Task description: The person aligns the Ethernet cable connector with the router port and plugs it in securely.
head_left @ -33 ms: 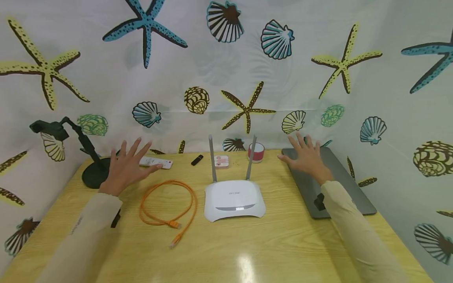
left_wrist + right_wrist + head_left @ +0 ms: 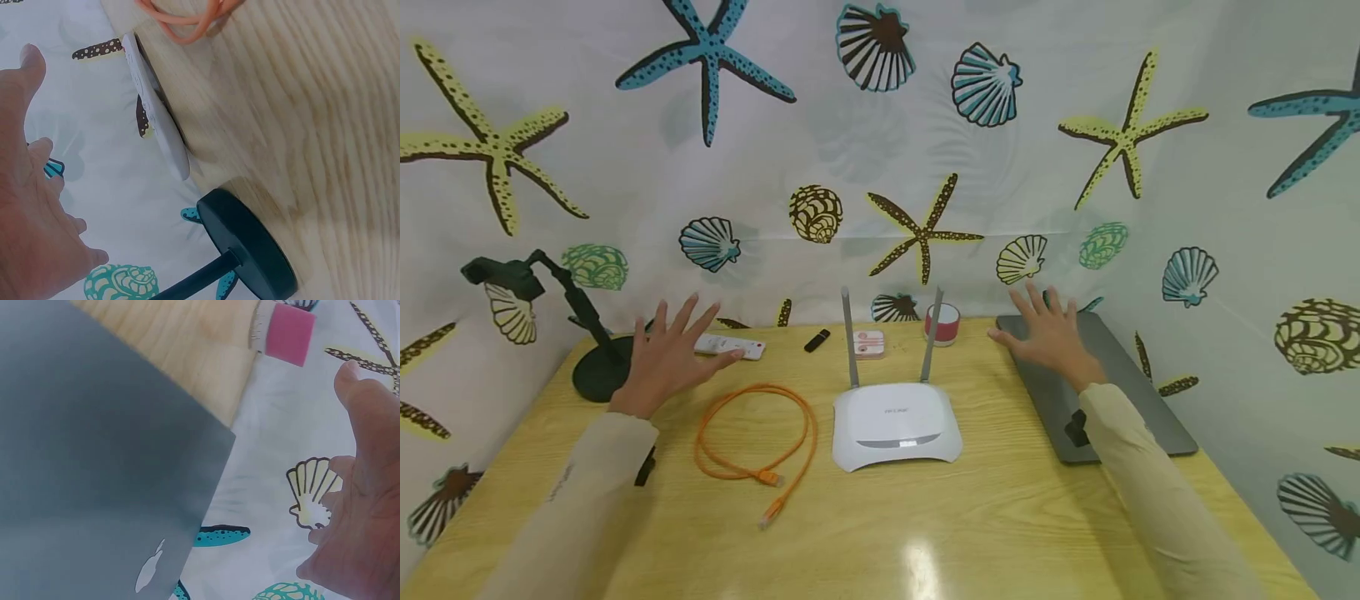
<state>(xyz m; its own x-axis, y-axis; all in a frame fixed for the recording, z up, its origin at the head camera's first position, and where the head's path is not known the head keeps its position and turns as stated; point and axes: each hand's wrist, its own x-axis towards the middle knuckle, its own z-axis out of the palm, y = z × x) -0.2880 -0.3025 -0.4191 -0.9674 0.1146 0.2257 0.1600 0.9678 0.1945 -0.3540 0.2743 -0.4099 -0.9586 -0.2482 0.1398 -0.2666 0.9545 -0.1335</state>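
Note:
My left hand [image 2: 668, 360] is held up with its fingers spread, above the table's left side between a dark desk lamp [image 2: 601, 367] and a coiled orange network cable [image 2: 811, 417]. Partly behind its thumb lies a white remote control [image 2: 730, 345]. On the right, my right hand [image 2: 1051, 340] is also spread and raised, over a closed grey laptop [image 2: 1120, 392]. Neither hand holds anything. A white router [image 2: 897, 425] with two upright grey antennas sits mid-table between them. In the right wrist view the laptop lid [image 2: 100, 462] fills the left side, apart from the hand.
Toward the back of the wooden table [image 2: 850, 533] lie a small black USB stick [image 2: 817, 339] and a clear case with pink earphones [image 2: 868, 343]. A red and white round container [image 2: 943, 323] stands behind the router. A patterned cloth [image 2: 760, 167] hangs behind.

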